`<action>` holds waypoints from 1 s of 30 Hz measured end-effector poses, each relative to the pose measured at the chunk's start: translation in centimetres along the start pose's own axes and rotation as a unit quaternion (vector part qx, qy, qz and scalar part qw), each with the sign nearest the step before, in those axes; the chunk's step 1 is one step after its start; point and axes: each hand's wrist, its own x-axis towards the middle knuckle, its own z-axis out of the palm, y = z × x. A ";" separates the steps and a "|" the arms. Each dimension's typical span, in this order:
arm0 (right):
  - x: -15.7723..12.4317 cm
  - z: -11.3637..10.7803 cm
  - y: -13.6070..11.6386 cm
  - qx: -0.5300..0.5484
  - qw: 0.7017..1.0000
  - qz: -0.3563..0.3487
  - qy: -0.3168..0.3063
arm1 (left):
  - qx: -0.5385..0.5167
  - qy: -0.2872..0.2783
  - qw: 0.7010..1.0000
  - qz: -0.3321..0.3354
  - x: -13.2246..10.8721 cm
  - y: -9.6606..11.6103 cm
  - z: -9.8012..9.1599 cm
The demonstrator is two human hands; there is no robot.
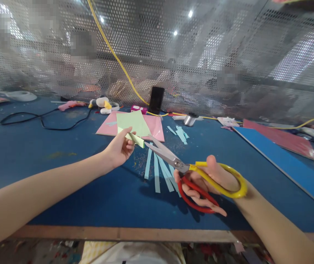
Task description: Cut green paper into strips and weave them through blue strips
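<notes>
Here, two hands [120,148] [202,184] hold one paper [136,140] and one pair of scissors [177,164].

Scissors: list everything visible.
The scissors have grey, metallic-looking blades, slightly parted, a round pivot, and plastic-looking handles: one yellow loop, one red loop. The right grip holds them above the blue tabletop, tips forward-left, beside the pale green piece in the left grip; contact is unclear.

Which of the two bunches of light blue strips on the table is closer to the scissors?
The front bunch, fanned out just below the scissors in view; the back bunch lies farther away, near the silver spool.
</notes>
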 end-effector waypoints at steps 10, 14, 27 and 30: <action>0.2 0.4 -0.5 -0.011 1.000 0.000 0.001 | 0.053 -0.045 0.992 0.107 -0.5 -0.7 0.0; 0.3 -0.3 -0.1 0.002 0.999 -0.036 -0.037 | 0.081 -0.072 0.987 0.123 -1.0 -0.7 0.2; -0.2 -1.1 -0.3 0.028 0.998 -0.026 -0.056 | 0.270 -0.096 0.931 0.227 -1.9 -1.1 0.0; -0.1 -0.9 -0.5 0.025 0.997 -0.038 -0.060 | 0.294 -0.112 0.920 0.233 -2.2 -1.2 0.0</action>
